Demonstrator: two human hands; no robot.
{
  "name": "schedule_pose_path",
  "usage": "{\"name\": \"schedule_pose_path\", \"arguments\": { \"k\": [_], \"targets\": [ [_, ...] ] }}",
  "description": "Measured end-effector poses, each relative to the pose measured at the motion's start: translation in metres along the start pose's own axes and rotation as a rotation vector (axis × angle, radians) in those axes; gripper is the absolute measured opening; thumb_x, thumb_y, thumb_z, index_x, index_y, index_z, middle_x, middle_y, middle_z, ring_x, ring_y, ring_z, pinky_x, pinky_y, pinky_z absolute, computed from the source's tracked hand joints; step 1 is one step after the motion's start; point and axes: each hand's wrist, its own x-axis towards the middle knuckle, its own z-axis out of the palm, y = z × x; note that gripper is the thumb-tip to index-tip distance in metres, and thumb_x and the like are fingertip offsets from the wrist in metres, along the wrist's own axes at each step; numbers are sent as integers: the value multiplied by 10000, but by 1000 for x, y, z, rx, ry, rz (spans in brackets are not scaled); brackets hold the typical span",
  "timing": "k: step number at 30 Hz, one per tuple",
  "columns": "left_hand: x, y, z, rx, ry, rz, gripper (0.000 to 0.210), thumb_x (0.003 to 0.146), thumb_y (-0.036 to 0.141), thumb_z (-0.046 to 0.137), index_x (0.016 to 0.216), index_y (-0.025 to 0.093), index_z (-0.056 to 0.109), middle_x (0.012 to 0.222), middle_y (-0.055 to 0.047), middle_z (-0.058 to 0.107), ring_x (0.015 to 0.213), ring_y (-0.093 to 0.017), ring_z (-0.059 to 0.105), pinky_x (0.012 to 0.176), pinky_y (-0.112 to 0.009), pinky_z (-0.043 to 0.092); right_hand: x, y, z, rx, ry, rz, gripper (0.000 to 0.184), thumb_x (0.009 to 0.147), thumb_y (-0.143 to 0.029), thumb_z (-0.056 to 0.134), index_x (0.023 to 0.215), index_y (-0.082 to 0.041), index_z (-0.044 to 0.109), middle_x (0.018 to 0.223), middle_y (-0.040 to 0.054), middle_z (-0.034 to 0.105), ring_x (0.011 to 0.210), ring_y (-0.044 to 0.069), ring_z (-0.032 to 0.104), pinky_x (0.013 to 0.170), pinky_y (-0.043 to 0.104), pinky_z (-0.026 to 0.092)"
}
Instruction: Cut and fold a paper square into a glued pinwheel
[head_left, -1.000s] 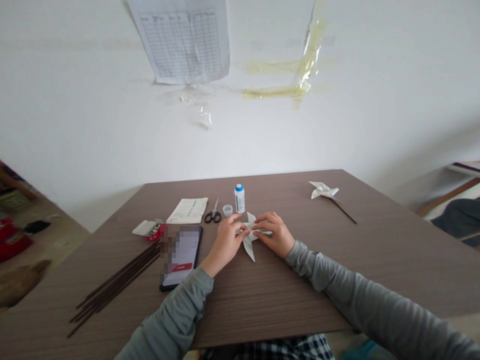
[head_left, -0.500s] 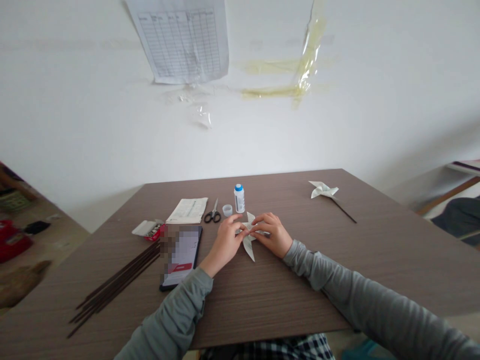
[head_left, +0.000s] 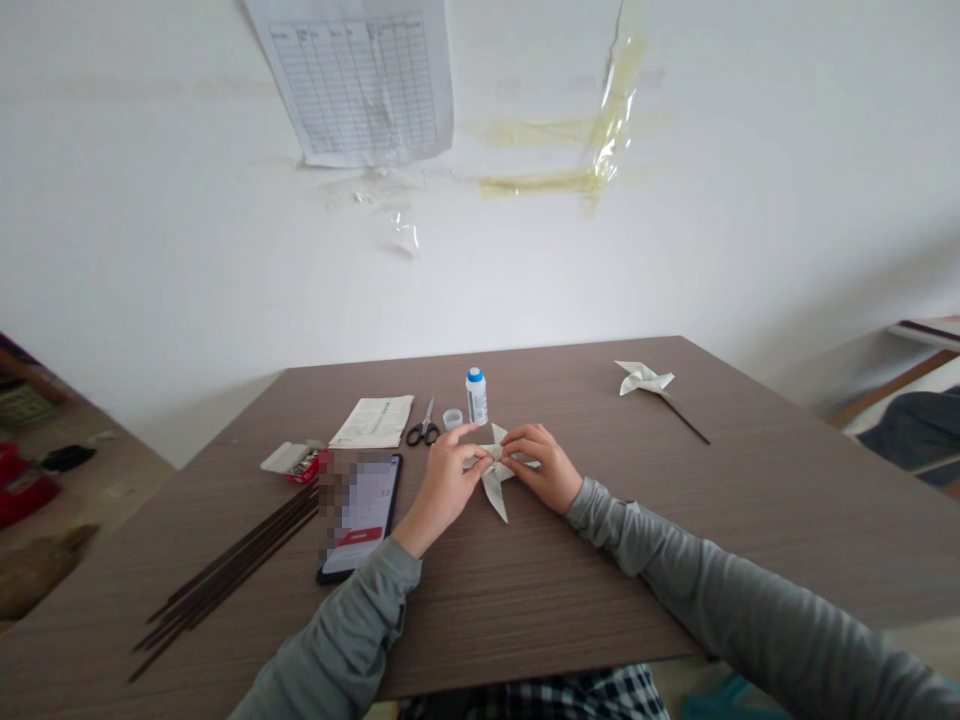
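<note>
A white paper pinwheel [head_left: 493,492] lies on the table in front of me, its folded blades spread out. My left hand [head_left: 450,478] pinches it near the centre from the left, index finger raised a little. From the right, my right hand [head_left: 544,468] closes its thumb and fingers on the same pinwheel near the middle. The fingers partly cover its centre and side blades. Just behind the hands stand a white glue bottle [head_left: 477,400] with a blue cap and a small clear plastic cup [head_left: 452,419].
Black-handled scissors [head_left: 423,431], folded paper sheets [head_left: 372,422], a red box [head_left: 304,463] of small metal pieces, a phone [head_left: 364,520] and several thin brown sticks [head_left: 225,565] lie to the left. A pinwheel on a stick [head_left: 646,379] rests at the back right of the brown table [head_left: 585,620].
My left hand has shifted slightly, its thumb and index finger a bit further apart from the right fingertips, so more of the pinwheel's centre shows. The view has moved very slightly.
</note>
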Motion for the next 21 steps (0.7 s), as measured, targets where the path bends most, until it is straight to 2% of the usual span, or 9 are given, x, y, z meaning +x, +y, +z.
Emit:
{"name": "schedule_pose_path", "arguments": {
  "k": [6,11,21],
  "targets": [
    [-2,-1,3,-31,36,14,243,1017,89,1000,965,326,999,1659,-108,904,1586,-428,825,1468,-725,610,-1,2,-2,62,0,18,104,1205,-339,899,1143,-316,979,1224,124,943,1160,350,874,1081,562,732],
    [-4,-2,5,-38,28,31,216,1037,126,998,947,322,986,1669,-111,897,1589,-438,821,1467,-747,602,0,1,-2,78,6,13,114,1202,-353,911,1134,-319,995,1202,127,943,1141,350,877,1065,557,740],
    [-6,-6,12,-39,87,62,157,1051,172,1017,981,311,996,1633,-132,911,1559,-424,846,1448,-755,618,1,-1,-3,99,20,30,135,1188,-385,941,1097,-324,1020,1161,121,937,1101,349,859,1056,561,738]
  ]
}}
